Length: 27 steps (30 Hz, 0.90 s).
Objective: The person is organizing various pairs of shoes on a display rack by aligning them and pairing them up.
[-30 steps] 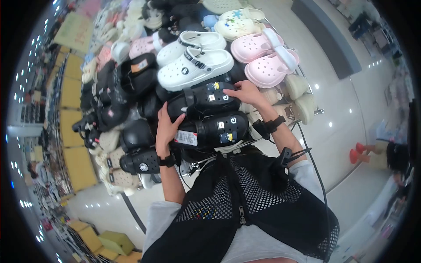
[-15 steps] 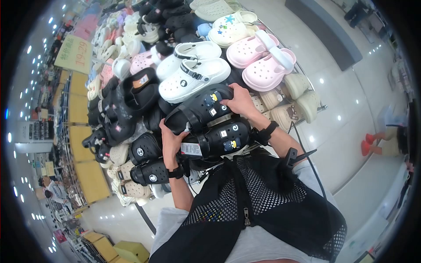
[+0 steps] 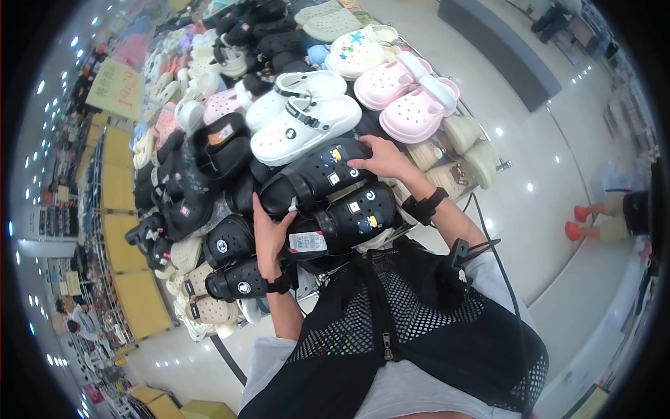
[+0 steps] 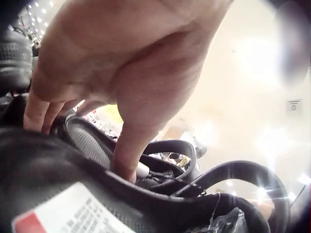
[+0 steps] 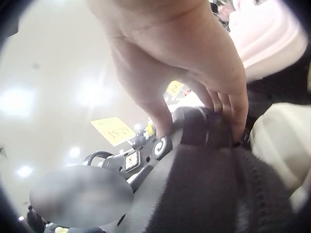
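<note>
A pair of black clogs with charms lies in front of the person in the head view. My right hand [image 3: 382,157] grips the toe of the farther black clog [image 3: 307,178], thumb on top and fingers over the toe's far side. At the heel end, my left hand [image 3: 269,234] holds the same clog, its thumb [image 4: 130,158] down between the two shoes and its fingers on the far side. The nearer black clog [image 3: 342,216] lies alongside, with a white and red price tag [image 3: 307,241] at its heel. A white fastener joins the pair by the left thumb.
White clogs [image 3: 303,133] sit just beyond the black pair, pink clogs [image 3: 419,112] to the right. Black clogs with round badges [image 3: 241,279] lie left of the left hand. A price sign [image 3: 115,89] stands at the far left. A cable [image 3: 499,272] hangs by the right arm.
The farther black clog has turned, its heel coming nearer the person and its toe pointing more away. Both hands stay on it. The head view has shifted slightly.
</note>
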Motion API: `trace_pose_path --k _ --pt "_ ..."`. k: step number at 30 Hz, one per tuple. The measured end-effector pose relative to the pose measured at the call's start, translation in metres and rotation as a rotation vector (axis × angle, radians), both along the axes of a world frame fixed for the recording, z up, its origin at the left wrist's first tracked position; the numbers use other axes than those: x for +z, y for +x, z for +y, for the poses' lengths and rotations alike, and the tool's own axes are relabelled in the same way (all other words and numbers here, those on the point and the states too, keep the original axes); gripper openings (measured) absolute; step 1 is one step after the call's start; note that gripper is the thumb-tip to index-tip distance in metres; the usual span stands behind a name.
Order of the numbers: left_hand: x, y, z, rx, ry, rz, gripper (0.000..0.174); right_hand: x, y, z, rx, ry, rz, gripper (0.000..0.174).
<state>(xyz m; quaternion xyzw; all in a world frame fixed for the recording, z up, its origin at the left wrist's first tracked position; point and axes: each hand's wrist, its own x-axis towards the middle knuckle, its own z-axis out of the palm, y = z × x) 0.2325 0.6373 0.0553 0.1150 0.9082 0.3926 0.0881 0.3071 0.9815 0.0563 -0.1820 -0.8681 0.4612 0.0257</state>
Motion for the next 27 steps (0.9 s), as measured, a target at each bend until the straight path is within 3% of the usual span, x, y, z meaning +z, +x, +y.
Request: trace_pose_path --k 1,2,4,5,9,14,17,22,27 --pt "0.01 0.003 0.002 -0.009 0.058 -0.033 0.114 0.003 0.008 0.001 -0.016 0.052 0.048 0.079" --pt "0.022 0.012 0.002 0.043 0.134 -0.101 0.102 0.003 0.016 0.004 -0.034 0.05 0.038 0.079" --pt "0.044 0.02 -0.003 0.019 -0.014 0.026 0.091 0.009 0.032 0.008 -0.072 -0.165 0.142 0.069" --pt "0.048 0.024 -0.005 0.021 -0.027 0.097 0.084 0.014 0.044 0.007 -0.098 -0.169 0.12 0.056" --pt "0.054 0.033 -0.009 0.004 -0.021 0.144 0.068 0.011 0.1 0.018 -0.14 -0.26 0.153 0.042" --pt "0.071 0.05 0.017 -0.017 -0.018 0.244 0.055 -0.003 0.178 0.046 -0.271 -0.333 0.083 0.036" --pt "0.094 0.068 0.049 -0.079 0.006 0.431 0.045 -0.026 0.222 0.067 -0.375 -0.398 0.052 0.034" --pt "0.111 0.117 0.14 -0.238 0.168 0.372 0.041 -0.047 0.278 0.099 -0.407 -0.482 0.025 0.035" --pt "0.076 0.185 0.261 -0.452 0.126 -0.041 0.068 -0.047 0.332 0.133 -0.406 -0.474 0.025 0.035"
